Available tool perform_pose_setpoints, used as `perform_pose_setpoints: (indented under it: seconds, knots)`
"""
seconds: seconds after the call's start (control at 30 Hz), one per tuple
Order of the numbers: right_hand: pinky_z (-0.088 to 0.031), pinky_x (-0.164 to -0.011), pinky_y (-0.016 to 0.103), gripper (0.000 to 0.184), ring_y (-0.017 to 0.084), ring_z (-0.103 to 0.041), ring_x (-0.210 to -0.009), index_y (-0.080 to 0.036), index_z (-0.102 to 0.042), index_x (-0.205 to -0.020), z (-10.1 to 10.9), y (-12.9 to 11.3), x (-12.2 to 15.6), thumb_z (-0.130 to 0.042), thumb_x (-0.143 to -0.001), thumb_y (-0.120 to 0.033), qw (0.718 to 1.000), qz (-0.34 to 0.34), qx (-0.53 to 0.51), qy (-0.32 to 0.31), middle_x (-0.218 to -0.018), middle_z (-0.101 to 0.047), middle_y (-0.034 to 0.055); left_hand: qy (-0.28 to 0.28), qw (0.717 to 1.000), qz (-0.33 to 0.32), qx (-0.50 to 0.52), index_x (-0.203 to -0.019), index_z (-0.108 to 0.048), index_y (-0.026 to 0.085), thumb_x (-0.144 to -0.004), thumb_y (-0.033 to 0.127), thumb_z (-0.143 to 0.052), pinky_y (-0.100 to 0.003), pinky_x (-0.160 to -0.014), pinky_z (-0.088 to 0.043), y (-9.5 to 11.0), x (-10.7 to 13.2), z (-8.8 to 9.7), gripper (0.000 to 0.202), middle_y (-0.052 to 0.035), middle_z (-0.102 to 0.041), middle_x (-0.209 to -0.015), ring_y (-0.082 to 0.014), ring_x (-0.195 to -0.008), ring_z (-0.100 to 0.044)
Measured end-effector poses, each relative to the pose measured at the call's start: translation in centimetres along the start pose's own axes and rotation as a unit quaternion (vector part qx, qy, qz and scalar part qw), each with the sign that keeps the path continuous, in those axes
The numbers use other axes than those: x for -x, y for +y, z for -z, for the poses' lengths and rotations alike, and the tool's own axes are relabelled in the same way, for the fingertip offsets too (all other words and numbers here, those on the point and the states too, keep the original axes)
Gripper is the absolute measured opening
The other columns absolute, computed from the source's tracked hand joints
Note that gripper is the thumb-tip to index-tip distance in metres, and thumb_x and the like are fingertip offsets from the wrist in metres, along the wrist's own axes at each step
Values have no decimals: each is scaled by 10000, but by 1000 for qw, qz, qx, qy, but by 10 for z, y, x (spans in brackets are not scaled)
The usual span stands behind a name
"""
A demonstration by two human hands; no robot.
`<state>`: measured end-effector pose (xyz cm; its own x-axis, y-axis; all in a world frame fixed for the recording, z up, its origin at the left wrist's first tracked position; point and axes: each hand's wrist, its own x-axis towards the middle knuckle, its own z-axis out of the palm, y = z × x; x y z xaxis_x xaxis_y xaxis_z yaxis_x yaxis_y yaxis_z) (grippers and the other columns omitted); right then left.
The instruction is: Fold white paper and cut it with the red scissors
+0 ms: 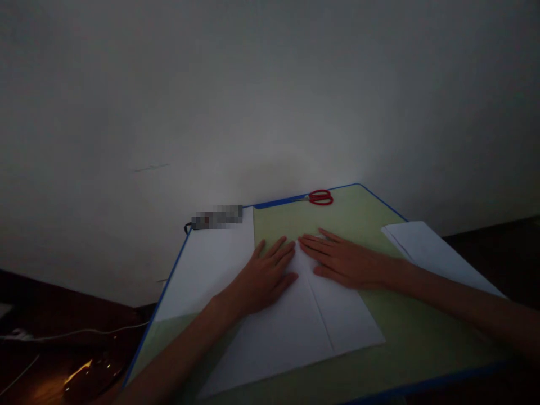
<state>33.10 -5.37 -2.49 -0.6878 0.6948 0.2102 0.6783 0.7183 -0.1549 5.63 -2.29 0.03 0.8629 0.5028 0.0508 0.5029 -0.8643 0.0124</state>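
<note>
Creased white paper laid on green, blue-edged table. Fingers of left hand and right hand opened out, rested flat on paper's far end, which is partly covered by them. Pixelated item, unidentifiable, set on far edge of left-side sheet. Red-handled scissors placed at far rim; blades hard to make out. Right-side papers partly hidden by right forearm.

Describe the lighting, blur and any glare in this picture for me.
Head view: dim overall, with the creased white paper brighter than the green tabletop; head view: slightly soft, though the red-handled scissors remain recognizable; head view: warm glints at lower left against darkness; head view: a pixelated patch hides detail near the far-left corner.
</note>
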Motion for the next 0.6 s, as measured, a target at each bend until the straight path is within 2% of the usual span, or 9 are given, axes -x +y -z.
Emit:
perform_pose_setpoints:
  seconds: [0.1,0.2,0.37,0.6]
  knots:
    - [-138,-1293,532,690,265,-283,-1550,-185,-146,-1645,3,8,-1,-400,-1070,-469,999,26,-17,-20,-1676,-300,137,-6,1000,-14,10,-1583,-308,148,-1081,456,-319,-561,-1278,-174,-6,-2,-2,589,-96,-299,-1679,-245,-1583,-163]
    - [-110,-1304,512,722,259,-258,-1559,-183,-141,-1646,9,17,-3,-444,-1056,-469,997,60,-41,-39,-1680,-291,134,-10,1000,-21,20,-1600,-269,157,-1068,464,-371,-560,-1286,-161,-12,-6,-3,623,-91,-292,-1682,-244,-1585,-150]
    - [-63,-1307,505,770,261,-229,-1568,-118,-166,-1638,15,33,-8,-457,-1041,-507,991,91,-50,-85,-1676,-281,171,1,998,-54,43,-1587,-313,165,-1018,457,-515,-599,-1281,-148,-23,-13,-3,671,-114,-325,-1665,-283,-1574,-191]
    - [-37,-1307,494,792,268,-252,-1560,-141,-208,-1635,8,46,-9,-507,-1011,-526,992,87,-51,-81,-1680,-281,129,14,996,-82,39,-1550,-377,124,-982,402,-593,-620,-1271,-157,-34,-20,-8,668,-145,-436,-1605,-310,-1539,-299]
